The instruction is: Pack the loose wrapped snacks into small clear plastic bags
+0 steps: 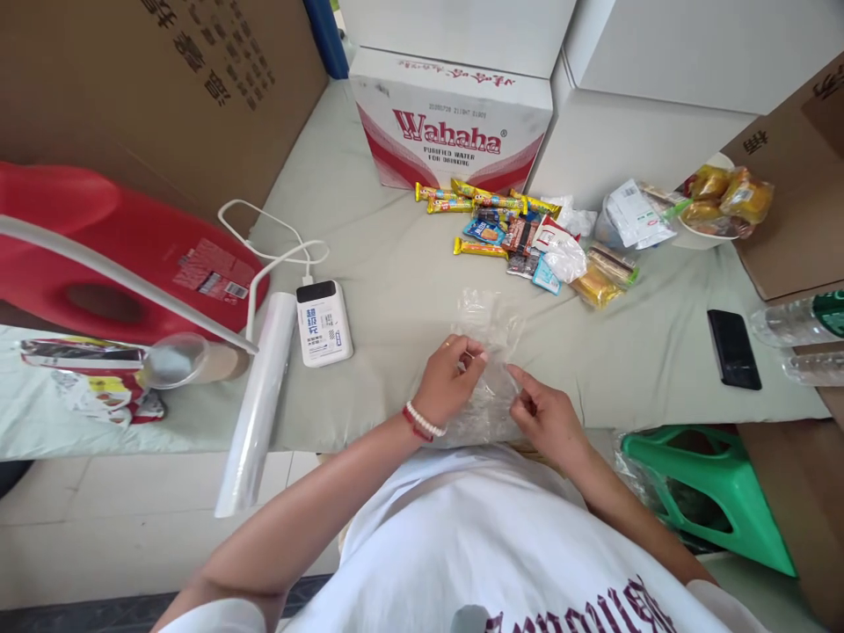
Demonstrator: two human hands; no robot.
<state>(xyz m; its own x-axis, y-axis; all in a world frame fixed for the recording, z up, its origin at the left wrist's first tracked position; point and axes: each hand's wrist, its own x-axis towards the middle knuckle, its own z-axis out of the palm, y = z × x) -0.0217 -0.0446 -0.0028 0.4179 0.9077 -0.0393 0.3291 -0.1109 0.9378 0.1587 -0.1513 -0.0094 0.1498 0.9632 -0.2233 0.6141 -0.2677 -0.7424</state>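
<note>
A clear plastic bag (486, 330) lies at the near edge of a grey-green table (396, 272). My left hand (448, 380), with a bead bracelet on the wrist, pinches the bag's edge with closed fingers. My right hand (546, 420) grips the same bag from the right, fingers pinched together. Beyond the bag lies a heap of wrapped snacks (520, 233): yellow sticks, blue packets and small cakes.
A white power bank (323, 322) with its cable and a roll of clear film (258, 400) lie to the left. A red container (125, 242), a Wahaha box (454, 123), a black phone (733, 348), water bottles (797, 321) and a green stool (712, 488) surround the spot.
</note>
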